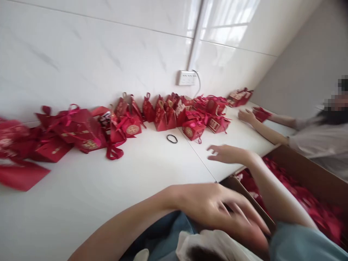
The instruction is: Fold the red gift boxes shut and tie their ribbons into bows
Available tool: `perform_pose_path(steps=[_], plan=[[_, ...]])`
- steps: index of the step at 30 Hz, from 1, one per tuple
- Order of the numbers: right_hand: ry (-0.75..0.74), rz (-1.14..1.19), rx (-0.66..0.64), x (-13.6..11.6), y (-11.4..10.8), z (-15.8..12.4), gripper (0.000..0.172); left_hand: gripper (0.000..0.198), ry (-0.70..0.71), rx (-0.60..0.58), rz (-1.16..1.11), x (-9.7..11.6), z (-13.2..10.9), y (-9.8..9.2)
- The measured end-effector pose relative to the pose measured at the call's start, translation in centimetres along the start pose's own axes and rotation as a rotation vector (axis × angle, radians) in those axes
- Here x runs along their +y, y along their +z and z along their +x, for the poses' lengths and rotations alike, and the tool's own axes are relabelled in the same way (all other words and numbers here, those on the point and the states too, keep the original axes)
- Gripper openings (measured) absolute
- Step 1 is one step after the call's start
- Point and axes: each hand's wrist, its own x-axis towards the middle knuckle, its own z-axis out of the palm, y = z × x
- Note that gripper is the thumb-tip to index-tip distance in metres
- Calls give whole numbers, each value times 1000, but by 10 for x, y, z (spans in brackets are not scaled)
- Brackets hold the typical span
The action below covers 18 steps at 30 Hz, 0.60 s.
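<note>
My left hand (217,206) is low in front of my body, blurred, with its fingers apart and nothing seen in it. Farther right, my right hand (228,154) hovers over the white table (152,163), fingers spread and holding nothing. Beyond it stand small red gift boxes with ribbons, the nearest being a box with a gold round emblem (193,129) and one beside it (218,124). A black ring-shaped band (172,138) lies on the table left of my right hand. Under my right forearm is a cardboard box (307,166) full of red items.
Several red boxes (87,130) line the wall side toward the left. At the right, another person (312,137) has both hands on the table near a red box (261,114). A white power strip (188,78) with a cable is on the tiled wall.
</note>
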Motion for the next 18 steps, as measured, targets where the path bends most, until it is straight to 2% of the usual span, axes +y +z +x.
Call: perform_pose_path(steps=[2, 3, 6, 9, 11, 12, 16, 17, 18], plan=[[-68, -2, 19, -29, -11, 15, 50, 24, -88, 119, 12, -24, 15, 9], [-110, 1, 18, -41, -13, 23, 51, 21, -102, 119, 39, -35, 21, 18], [-222, 8, -6, -77, -12, 46, 51, 25, -90, 1, 55, -52, 31, 49], [-315, 5, -26, -107, -10, 60, 53, 22, -53, -80, 69, -47, 30, 64], [-355, 4, -48, -120, -10, 64, 53, 19, -14, -65, 113, -40, 27, 60], [-367, 6, -63, -123, -9, 65, 53, 18, -13, -20, 144, -36, 25, 54], [-373, 27, -108, -119, -3, 68, 52, 22, -108, 267, 211, -25, 19, 36], [-362, 33, -109, -117, -1, 69, 52, 22, -87, 257, 187, -24, 20, 36], [-344, 40, -110, -115, 2, 71, 52, 21, -45, 199, 158, -24, 22, 38]])
